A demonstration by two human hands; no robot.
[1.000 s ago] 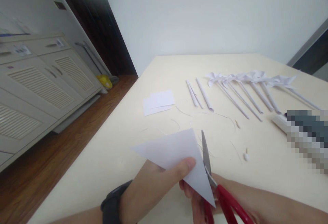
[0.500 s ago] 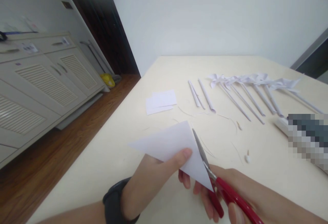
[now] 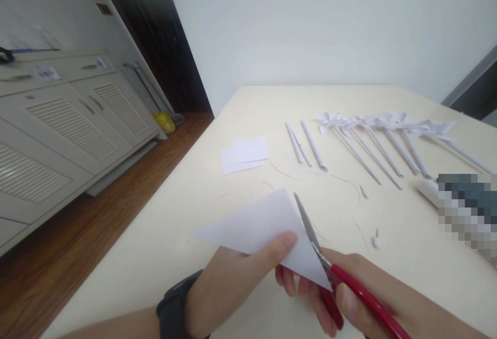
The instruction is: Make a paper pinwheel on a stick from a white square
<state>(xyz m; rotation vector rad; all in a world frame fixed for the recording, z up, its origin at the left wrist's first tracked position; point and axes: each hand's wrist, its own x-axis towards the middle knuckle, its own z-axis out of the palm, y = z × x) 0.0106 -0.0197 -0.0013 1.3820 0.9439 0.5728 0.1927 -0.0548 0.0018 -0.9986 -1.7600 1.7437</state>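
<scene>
My left hand (image 3: 267,261) pinches a white paper triangle (image 3: 260,221), thumb on top and fingers beneath. A dark watch band circles that wrist. In my right hand (image 3: 341,292) are scissors with red handles (image 3: 367,297). Their blades (image 3: 306,220) lie parted along the triangle's right edge, with the tips pointing away from me toward the paper's top corner. Whether the blades bite into the paper at this spot I cannot tell. Thin paper slivers (image 3: 318,231) lie just beyond the blades on the table.
Two white paper sheets (image 3: 250,150) overlap at the back left. Rolled paper sticks (image 3: 313,145) and several paper pinwheels (image 3: 365,121) lie toward the back right. Small white blobs on short sticks (image 3: 376,240) rest at right, near a blurred-out object (image 3: 466,215). A cabinet (image 3: 66,121) stands left.
Both hands, the paper triangle and the scissors have shifted slightly right and toward me. The left thumb still presses on the paper.
</scene>
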